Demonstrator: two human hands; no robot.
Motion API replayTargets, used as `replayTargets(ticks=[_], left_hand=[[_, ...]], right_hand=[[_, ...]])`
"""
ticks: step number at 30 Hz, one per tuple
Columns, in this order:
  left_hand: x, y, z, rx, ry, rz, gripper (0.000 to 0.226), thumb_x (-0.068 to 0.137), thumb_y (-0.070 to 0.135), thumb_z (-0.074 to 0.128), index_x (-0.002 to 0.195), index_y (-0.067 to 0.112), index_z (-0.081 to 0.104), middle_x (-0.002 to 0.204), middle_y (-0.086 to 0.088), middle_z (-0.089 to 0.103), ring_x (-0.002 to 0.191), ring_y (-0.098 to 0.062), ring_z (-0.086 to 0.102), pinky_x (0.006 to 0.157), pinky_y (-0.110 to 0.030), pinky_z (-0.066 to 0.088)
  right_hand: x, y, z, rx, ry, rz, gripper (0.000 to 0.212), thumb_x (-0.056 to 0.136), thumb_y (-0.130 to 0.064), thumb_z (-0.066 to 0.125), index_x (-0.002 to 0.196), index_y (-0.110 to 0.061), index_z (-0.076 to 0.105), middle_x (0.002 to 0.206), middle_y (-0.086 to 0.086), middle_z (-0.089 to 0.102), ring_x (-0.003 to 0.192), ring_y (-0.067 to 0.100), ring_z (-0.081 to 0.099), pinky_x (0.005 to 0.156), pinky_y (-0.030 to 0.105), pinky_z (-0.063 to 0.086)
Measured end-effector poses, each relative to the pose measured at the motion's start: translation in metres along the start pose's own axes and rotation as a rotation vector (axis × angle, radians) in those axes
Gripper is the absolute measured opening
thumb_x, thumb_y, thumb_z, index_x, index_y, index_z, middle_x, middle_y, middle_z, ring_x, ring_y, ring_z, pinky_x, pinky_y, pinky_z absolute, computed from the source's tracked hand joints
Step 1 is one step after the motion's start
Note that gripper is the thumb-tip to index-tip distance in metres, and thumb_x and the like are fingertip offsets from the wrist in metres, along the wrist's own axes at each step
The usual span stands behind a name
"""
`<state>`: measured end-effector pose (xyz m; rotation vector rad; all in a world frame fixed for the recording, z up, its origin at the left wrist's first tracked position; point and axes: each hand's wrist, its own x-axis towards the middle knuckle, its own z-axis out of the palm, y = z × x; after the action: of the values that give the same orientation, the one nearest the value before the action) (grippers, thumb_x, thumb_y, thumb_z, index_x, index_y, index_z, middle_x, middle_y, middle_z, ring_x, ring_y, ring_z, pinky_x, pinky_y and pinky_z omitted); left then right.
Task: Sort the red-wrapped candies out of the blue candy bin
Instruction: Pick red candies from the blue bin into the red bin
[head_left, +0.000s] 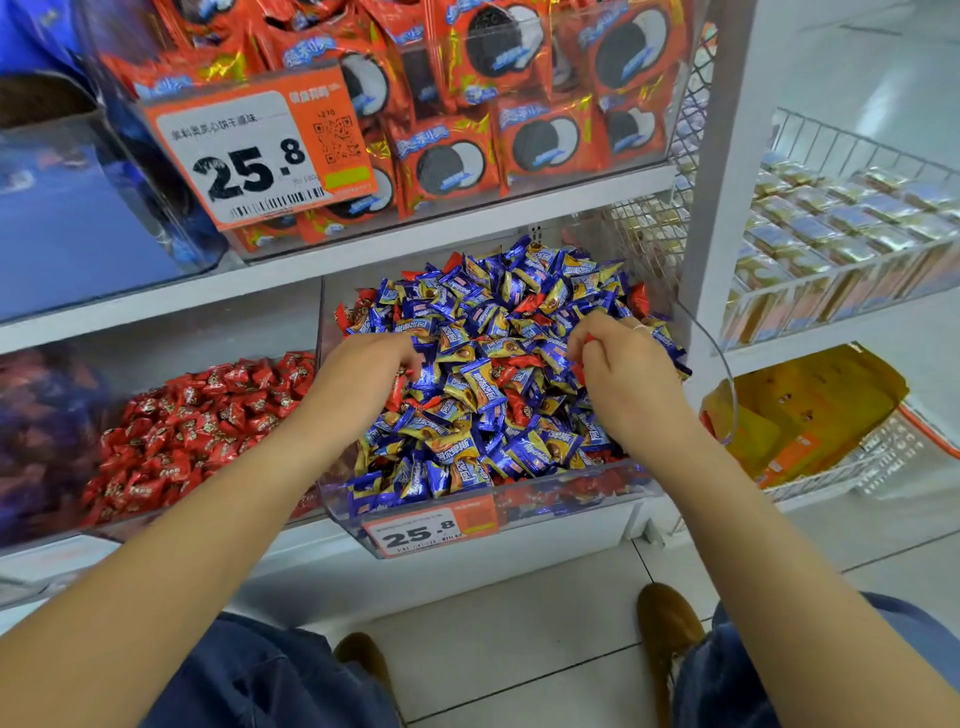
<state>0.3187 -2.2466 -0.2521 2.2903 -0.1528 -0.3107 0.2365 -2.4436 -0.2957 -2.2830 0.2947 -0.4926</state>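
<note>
Blue-and-gold wrapped candies (467, 384) heap high in the clear plastic bin (571, 499) at the centre of the view, with red-wrapped candies (524, 304) scattered through the pile and along its far rim at 12 o'clock. An orange price tag (431, 527) on the bin's front wall at 6 o'clock reads "25.8"; its smaller print is too blurred to read. The left hand (363, 369) reaches into the heap at 9 o'clock, fingers curled down among the wrappers; whether it grips one I cannot tell. The right hand (618, 358) sits at 3 o'clock, fingers curled round a red wrapper that shows at the fingertips and below the palm. Beside the bin at 9 o'clock lies a second bin of red candies (208, 421), touching it wall to wall. On the shelf above, at 12 o'clock, red cookie packets (540, 140) stand behind a larger tag (254, 150) marked "25.8" with a QR code. At 3 o'clock a white shelf post (722, 208) stands just beside the bin's right wall. Bare floor tiles (519, 623) lie open at 6 o'clock.
</note>
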Motion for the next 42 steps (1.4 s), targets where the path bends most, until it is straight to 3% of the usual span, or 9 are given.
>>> replayTargets(ticks=[5,11,16,20,23,26,29,35,42], left_hand=[[0.001,-0.012,-0.02,0.425,0.179,0.297,0.039,0.088,0.044,0.061,0.064,0.013,0.06,0.054,0.001,0.054,0.052,-0.013,0.05,0.05,-0.023,0.031],[0.003,-0.024,-0.031,0.699,0.069,0.36,0.006,0.087,0.033,0.066,0.086,0.028,0.069,0.072,0.013,0.064,0.064,-0.005,0.054,0.058,-0.023,0.038],[0.003,-0.024,-0.02,0.831,-0.033,0.412,0.025,0.091,0.041,0.06,0.112,0.03,0.066,0.109,0.009,0.068,0.089,-0.011,0.06,0.073,-0.024,0.044],[0.005,-0.03,-0.01,0.948,-0.073,0.412,0.033,0.089,0.05,0.058,0.115,0.031,0.059,0.117,0.003,0.06,0.104,-0.018,0.056,0.072,-0.03,0.041],[0.004,-0.036,-0.005,0.871,-0.067,0.443,0.021,0.088,0.049,0.06,0.094,0.03,0.056,0.101,0.009,0.053,0.089,-0.013,0.054,0.066,-0.029,0.039],[0.002,-0.038,-0.006,0.794,-0.03,0.486,0.02,0.09,0.046,0.058,0.084,0.027,0.052,0.089,0.011,0.054,0.078,-0.011,0.053,0.061,-0.029,0.042],[-0.003,-0.035,-0.011,0.723,-0.002,0.481,0.021,0.094,0.04,0.053,0.081,0.025,0.048,0.064,0.009,0.053,0.054,-0.007,0.048,0.049,-0.027,0.034],[-0.009,-0.014,-0.017,0.55,0.048,0.447,0.01,0.089,0.028,0.053,0.094,0.031,0.046,0.072,0.003,0.061,0.056,-0.016,0.056,0.057,-0.034,0.045],[0.022,0.018,0.022,0.602,0.031,0.521,0.025,0.089,0.055,0.05,0.091,0.036,0.067,0.077,0.016,0.061,0.074,-0.005,0.056,0.06,-0.023,0.044]], right_hand=[[0.005,-0.017,0.001,0.164,0.021,0.074,0.037,0.072,-0.021,0.031,0.071,0.011,0.049,0.06,0.017,0.043,0.056,0.02,0.032,0.054,0.033,0.027],[0.014,-0.021,0.015,-0.008,-0.15,0.157,0.039,0.096,-0.022,0.036,0.057,-0.014,0.036,0.057,0.0,0.037,0.051,0.015,0.032,0.054,0.032,0.031],[0.013,-0.023,0.02,-0.183,-0.093,0.071,0.061,0.092,-0.058,0.042,0.053,-0.014,0.028,0.046,0.0,0.027,0.044,0.018,0.027,0.047,0.03,0.026],[0.018,-0.017,0.021,-0.191,-0.025,0.042,0.046,0.094,-0.031,0.052,0.056,-0.013,0.033,0.048,0.001,0.031,0.044,0.017,0.028,0.044,0.029,0.023],[0.022,-0.013,0.023,-0.246,-0.045,-0.013,0.022,0.096,-0.013,0.045,0.088,-0.011,0.065,0.074,0.009,0.055,0.05,0.015,0.036,0.047,0.027,0.029],[0.021,-0.01,0.028,-0.39,-0.166,-0.058,0.035,0.097,-0.013,0.045,0.129,-0.021,0.057,0.127,0.015,0.049,0.07,0.022,0.054,0.062,0.031,0.044],[0.022,-0.011,0.038,-0.398,-0.245,-0.069,0.038,0.097,-0.028,0.052,0.133,-0.018,0.053,0.135,0.013,0.042,0.096,0.031,0.061,0.081,0.037,0.049],[0.027,-0.011,0.04,-0.42,-0.293,-0.045,0.033,0.097,-0.028,0.052,0.123,-0.009,0.057,0.121,0.014,0.053,0.094,0.031,0.059,0.076,0.035,0.046],[0.02,-0.015,0.024,-0.353,-0.409,-0.057,0.037,0.091,-0.027,0.054,0.062,-0.011,0.036,0.055,0.003,0.037,0.05,0.017,0.033,0.045,0.028,0.025]])
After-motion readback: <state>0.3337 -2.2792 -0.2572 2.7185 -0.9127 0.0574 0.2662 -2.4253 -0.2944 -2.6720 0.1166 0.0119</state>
